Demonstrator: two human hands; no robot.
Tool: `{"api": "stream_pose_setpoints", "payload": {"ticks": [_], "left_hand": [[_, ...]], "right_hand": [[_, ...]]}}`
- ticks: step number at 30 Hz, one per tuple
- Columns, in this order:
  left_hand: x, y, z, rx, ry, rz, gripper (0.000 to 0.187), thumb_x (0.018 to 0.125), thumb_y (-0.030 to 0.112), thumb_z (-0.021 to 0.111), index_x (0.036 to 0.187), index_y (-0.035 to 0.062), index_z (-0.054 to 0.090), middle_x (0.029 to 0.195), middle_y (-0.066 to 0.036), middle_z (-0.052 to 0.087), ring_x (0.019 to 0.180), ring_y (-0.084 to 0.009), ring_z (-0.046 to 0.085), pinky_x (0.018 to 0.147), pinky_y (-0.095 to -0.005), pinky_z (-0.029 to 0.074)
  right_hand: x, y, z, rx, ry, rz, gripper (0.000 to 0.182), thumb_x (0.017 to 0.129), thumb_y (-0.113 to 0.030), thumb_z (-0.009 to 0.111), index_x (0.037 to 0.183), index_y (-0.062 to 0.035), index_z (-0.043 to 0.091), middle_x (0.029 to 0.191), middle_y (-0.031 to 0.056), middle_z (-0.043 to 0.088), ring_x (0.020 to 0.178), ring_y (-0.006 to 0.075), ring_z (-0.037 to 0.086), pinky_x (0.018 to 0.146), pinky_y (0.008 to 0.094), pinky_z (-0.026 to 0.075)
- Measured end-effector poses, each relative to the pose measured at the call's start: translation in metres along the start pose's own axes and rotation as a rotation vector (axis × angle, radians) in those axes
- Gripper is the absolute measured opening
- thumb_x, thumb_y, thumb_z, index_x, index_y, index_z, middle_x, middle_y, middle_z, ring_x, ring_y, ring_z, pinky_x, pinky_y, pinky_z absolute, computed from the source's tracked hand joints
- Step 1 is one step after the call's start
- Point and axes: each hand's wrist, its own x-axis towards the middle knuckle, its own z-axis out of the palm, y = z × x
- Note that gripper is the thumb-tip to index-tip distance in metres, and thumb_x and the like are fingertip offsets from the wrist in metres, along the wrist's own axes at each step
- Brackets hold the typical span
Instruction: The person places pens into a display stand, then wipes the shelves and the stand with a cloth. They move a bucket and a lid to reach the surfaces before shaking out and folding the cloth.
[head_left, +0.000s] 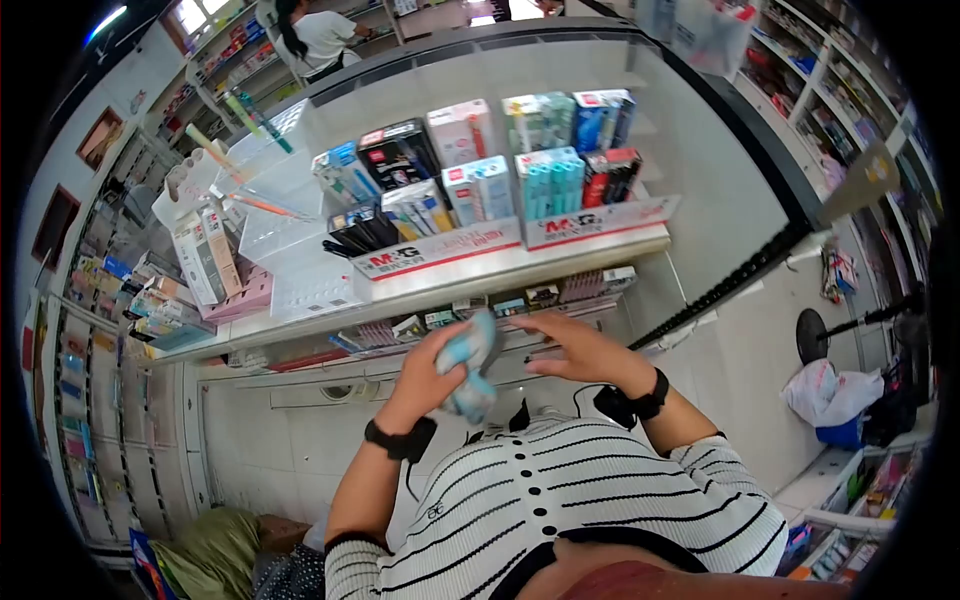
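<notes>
My left hand [428, 368] is closed around a crumpled light blue and grey-white cloth [468, 350], part of which hangs below the fingers. To the right of the cloth, my right hand [572, 345] holds nothing, its fingers apart and pointing toward the cloth. Both hands are in front of a display shelf [440, 262], at about the height of its lower tier. On the upper tier stand several boxes of pens, among them a teal pen box [551, 184] and a black box [398, 153], behind white M&G label strips [440, 250].
Clear plastic trays [285, 235] and stacked cartons [203, 255] occupy the shelf's left end. A black-edged panel [740, 130] borders the right side. Green fabric [205, 555] lies low at left; white bags [830, 392] are at right. Another person [322, 38] stands at far shelves.
</notes>
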Motion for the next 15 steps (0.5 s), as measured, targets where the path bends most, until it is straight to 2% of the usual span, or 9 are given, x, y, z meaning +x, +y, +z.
{"api": "stream_pose_setpoints", "payload": {"ticks": [2, 3, 5, 7, 9, 10, 11, 13, 15], "left_hand": [[0.024, 0.025, 0.018, -0.084, -0.040, 0.015, 0.055, 0.075, 0.005, 0.061, 0.129, 0.0071, 0.049, 0.119, -0.014, 0.057, 0.110, -0.0227, 0.055, 0.095, -0.0320, 0.041], [0.031, 0.032, 0.027, -0.083, -0.064, 0.022, 0.055, 0.075, 0.005, 0.061, 0.129, 0.0071, 0.049, 0.119, -0.014, 0.057, 0.110, -0.0227, 0.055, 0.095, -0.0320, 0.041], [0.040, 0.043, 0.043, -0.291, -0.096, 0.034, 0.057, 0.080, 0.008, 0.062, 0.134, 0.0075, 0.044, 0.124, -0.012, 0.052, 0.112, -0.0196, 0.050, 0.097, -0.0316, 0.038], [0.045, 0.048, 0.049, -0.259, -0.173, 0.067, 0.059, 0.083, 0.010, 0.063, 0.137, 0.0076, 0.039, 0.130, -0.011, 0.047, 0.116, -0.0193, 0.046, 0.099, -0.0318, 0.035], [0.045, 0.054, 0.054, -0.404, -0.232, 0.070, 0.058, 0.084, 0.012, 0.063, 0.137, 0.0082, 0.040, 0.131, -0.009, 0.046, 0.117, -0.0190, 0.045, 0.100, -0.0321, 0.034], [0.046, 0.050, 0.055, -0.451, -0.283, 0.079, 0.063, 0.085, 0.018, 0.064, 0.140, 0.0070, 0.035, 0.135, -0.009, 0.043, 0.122, -0.0199, 0.042, 0.101, -0.0325, 0.034], [0.043, 0.055, 0.057, -0.459, -0.304, 0.081, 0.063, 0.085, 0.018, 0.064, 0.140, 0.0070, 0.035, 0.135, -0.009, 0.043, 0.122, -0.0199, 0.042, 0.101, -0.0325, 0.034], [0.039, 0.070, 0.058, -0.469, -0.292, 0.209, 0.072, 0.085, 0.023, 0.066, 0.144, 0.0058, 0.029, 0.140, -0.010, 0.037, 0.128, -0.0206, 0.036, 0.102, -0.0332, 0.033], [0.036, 0.070, 0.061, -0.569, -0.320, 0.213, 0.079, 0.083, 0.026, 0.067, 0.145, 0.0047, 0.023, 0.143, -0.011, 0.033, 0.132, -0.0220, 0.032, 0.103, -0.0354, 0.032]], "right_hand": [[-0.005, 0.000, 0.013, -0.024, 0.133, -0.194, 0.088, 0.074, -0.027, 0.077, 0.143, -0.0070, 0.026, 0.138, 0.0203, 0.037, 0.126, 0.0351, 0.039, 0.103, 0.0411, 0.034], [-0.007, 0.002, 0.019, -0.022, 0.154, -0.182, 0.088, 0.074, -0.027, 0.077, 0.143, -0.0070, 0.026, 0.138, 0.0203, 0.037, 0.126, 0.0351, 0.039, 0.103, 0.0411, 0.034], [-0.011, 0.003, 0.029, -0.013, 0.377, -0.149, 0.109, 0.066, -0.033, 0.082, 0.146, -0.0066, 0.014, 0.144, 0.0216, 0.026, 0.132, 0.0371, 0.028, 0.109, 0.0415, 0.025], [-0.018, -0.003, 0.031, 0.020, 0.469, -0.099, 0.105, 0.065, -0.025, 0.081, 0.145, -0.0064, 0.015, 0.143, 0.0211, 0.027, 0.132, 0.0361, 0.029, 0.109, 0.0416, 0.025], [-0.025, -0.005, 0.031, 0.052, 0.571, -0.032, 0.093, 0.066, -0.011, 0.073, 0.143, -0.0068, 0.022, 0.139, 0.0198, 0.034, 0.129, 0.0347, 0.034, 0.107, 0.0406, 0.028], [-0.028, -0.013, 0.030, 0.118, 0.684, 0.039, 0.077, 0.065, -0.002, 0.064, 0.137, -0.0067, 0.036, 0.129, 0.0157, 0.047, 0.124, 0.0278, 0.044, 0.104, 0.0354, 0.033], [-0.034, -0.018, 0.025, 0.113, 0.700, 0.055, 0.077, 0.065, -0.002, 0.064, 0.137, -0.0067, 0.036, 0.129, 0.0157, 0.047, 0.124, 0.0278, 0.044, 0.104, 0.0354, 0.033], [-0.043, -0.025, 0.005, -0.065, 0.772, -0.063, 0.064, 0.066, -0.002, 0.063, 0.128, -0.0065, 0.048, 0.120, 0.0128, 0.054, 0.118, 0.0260, 0.050, 0.101, 0.0338, 0.037], [-0.051, -0.041, -0.021, -0.250, 0.937, -0.135, 0.056, 0.067, -0.001, 0.060, 0.123, -0.0064, 0.053, 0.119, 0.0119, 0.056, 0.115, 0.0266, 0.052, 0.099, 0.0334, 0.038]]}}
